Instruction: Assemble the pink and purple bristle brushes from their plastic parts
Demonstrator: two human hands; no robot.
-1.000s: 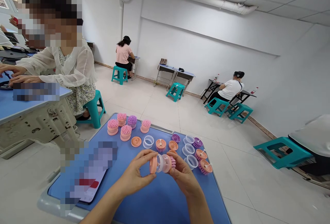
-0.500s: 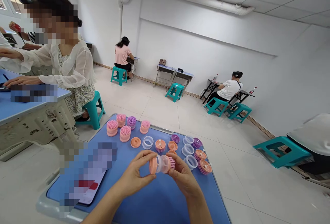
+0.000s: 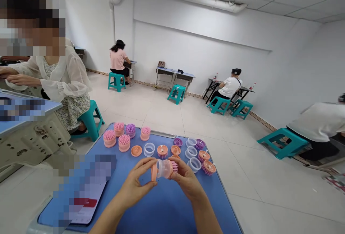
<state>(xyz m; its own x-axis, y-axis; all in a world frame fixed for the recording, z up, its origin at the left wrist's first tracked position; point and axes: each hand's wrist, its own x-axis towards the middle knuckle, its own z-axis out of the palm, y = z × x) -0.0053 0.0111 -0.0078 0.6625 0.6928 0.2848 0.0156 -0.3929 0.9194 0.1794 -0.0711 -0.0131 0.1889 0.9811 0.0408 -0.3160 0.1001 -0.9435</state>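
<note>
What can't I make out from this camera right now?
All in the head view:
- Held pink bristles: partly behind the right hand.
- Orange disc just beyond: mostly covered by that hand.
- Phone: upper screen pixelated.
- Neighbouring desk: cut by left edge.

Above the blue rectangular desk [image 3: 161, 205], the left hand [image 3: 136, 180] pinches a round orange plastic cap [image 3: 153, 173] between thumb and fingers. Right of those fingertips, the right hand's [image 3: 185, 178] fingers grip a clear plastic cylinder [image 3: 163, 168] with pink bristles [image 3: 175, 166]. Clear plastic rings [image 3: 194, 164] lie beyond the right fingers.
</note>
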